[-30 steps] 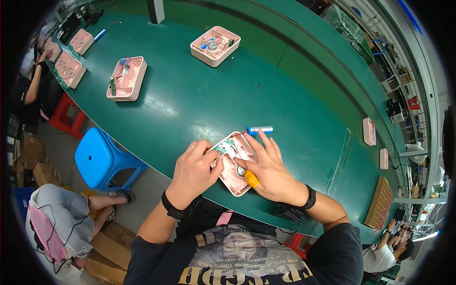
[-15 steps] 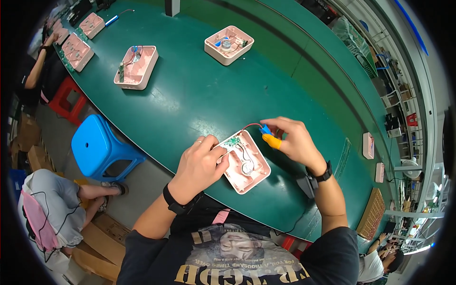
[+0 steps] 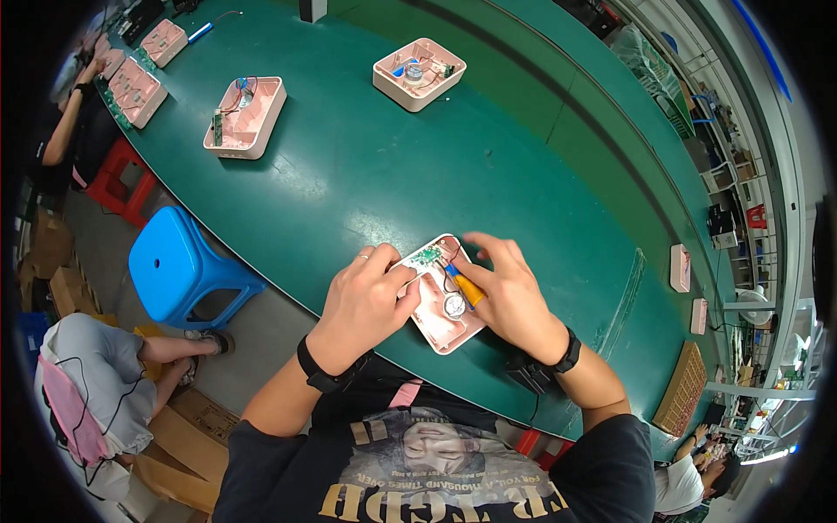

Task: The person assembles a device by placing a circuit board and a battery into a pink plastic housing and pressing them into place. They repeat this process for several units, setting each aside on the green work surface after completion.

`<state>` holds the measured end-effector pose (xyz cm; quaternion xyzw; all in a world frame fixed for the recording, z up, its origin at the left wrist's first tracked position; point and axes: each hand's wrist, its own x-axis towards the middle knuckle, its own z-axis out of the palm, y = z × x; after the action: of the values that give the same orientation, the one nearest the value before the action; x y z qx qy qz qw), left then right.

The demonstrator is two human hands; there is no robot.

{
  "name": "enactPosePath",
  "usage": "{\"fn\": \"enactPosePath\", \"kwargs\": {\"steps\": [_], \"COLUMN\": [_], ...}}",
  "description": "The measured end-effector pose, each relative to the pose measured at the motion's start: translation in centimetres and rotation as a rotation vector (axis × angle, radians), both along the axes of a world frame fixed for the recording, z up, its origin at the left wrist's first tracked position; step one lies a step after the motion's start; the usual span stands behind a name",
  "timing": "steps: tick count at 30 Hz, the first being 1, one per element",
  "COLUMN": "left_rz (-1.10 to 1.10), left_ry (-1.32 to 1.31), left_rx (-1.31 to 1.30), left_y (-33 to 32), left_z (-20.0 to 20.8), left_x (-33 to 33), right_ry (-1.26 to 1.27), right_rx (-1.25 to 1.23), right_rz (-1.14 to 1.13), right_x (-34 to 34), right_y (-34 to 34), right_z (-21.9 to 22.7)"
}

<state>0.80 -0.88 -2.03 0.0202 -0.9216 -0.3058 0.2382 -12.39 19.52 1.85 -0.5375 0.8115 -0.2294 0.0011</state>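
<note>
A pink plastic housing (image 3: 442,335), open side up, lies on the table in front of me. Inside it are a small green circuit board (image 3: 426,255), thin wires and a round silver part (image 3: 454,304). My left hand (image 3: 366,296) is closed on the housing's left wall, fingertips by the board. Over the right wall reaches my right hand (image 3: 514,301), its thumb in a yellow finger cot (image 3: 469,288). That thumb is against a blue wired battery (image 3: 452,271), inside the housing and partly covered by the hand.
Similar pink housings with parts inside stand on the green table (image 3: 349,174): one at far centre (image 3: 418,96), another at far left (image 3: 261,109). A blue stool (image 3: 170,270) is beside the table's left edge. A brown compartment tray (image 3: 681,388) lies at right. Other people sit nearby.
My right hand has moved left and down, bringing the blue battery from beyond the housing's right corner into it. My left hand has stayed on the left wall.
</note>
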Motion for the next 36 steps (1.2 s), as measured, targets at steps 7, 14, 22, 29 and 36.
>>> {"fn": "enactPosePath", "kwargs": {"steps": [7,14,22,29,36], "left_rz": [0.005,-0.023,0.015,0.18,0.243], "left_ry": [0.04,-0.118,-0.147,-0.26,-0.331], "left_rx": [-0.026,-0.126,-0.034,-0.302,-0.27], "left_y": [0.3,2.1,-5.5,-7.2,-8.6], "left_z": [0.0,1.2,7.7,2.1,1.5], "left_x": [0.0,-0.6,-11.0,-17.8,-18.2], "right_ry": [-0.254,-0.084,0.055,0.134,0.047], "right_rx": [0.047,0.097,-0.071,-0.085,0.001], "right_rz": [-0.117,-0.197,-0.329,-0.938,-1.237], "right_x": [2.9,4.7,-3.1,-23.6,-29.2], "right_y": [2.7,3.6,7.1,11.4,14.2], "right_z": [-0.1,0.3,-0.2,-2.1,-4.7]}}
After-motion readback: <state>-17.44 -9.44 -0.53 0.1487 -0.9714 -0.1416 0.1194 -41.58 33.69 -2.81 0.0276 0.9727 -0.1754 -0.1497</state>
